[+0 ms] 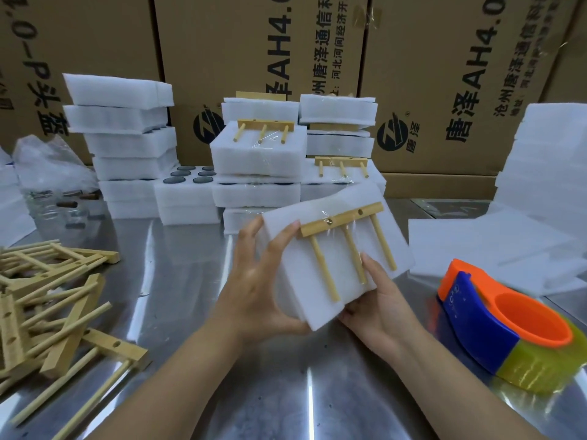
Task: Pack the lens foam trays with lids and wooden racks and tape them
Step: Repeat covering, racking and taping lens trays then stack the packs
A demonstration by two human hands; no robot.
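Both hands hold one foam pack (341,274) above the worktop (286,392), centre frame, tilted.

- Left hand (260,274): fingers spread wide and wrapped over the pack's left edge, fingertips just beside the rack's crossbar.
- Right hand (378,300): cupped under the lower right corner, thumb lying on top by the middle dowel.
- Rack (341,219) lies flat on the pack's top under clear, wrinkled tape. It has one square crossbar and three round dowels, all pale wood.

Worktop is shiny sheet steel, streaked with reflections.

- Lower right: tape dispenser (482,328), orange and blue plastic, with a yellowish roll.
- Left edge: loose rack pile (57,296), tangled.
- Behind the pack: stacks (257,157) of white foam blocks, two with taped racks on top.
- Beside them: an open tray (184,198) showing dark round lenses in its holes.
- Right side: flat foam lids (546,173), stacked and fanned.
- Upper left: crumpled clear bag (54,166).
- Back wall: brown cardboard boxes (444,74) with black printing.
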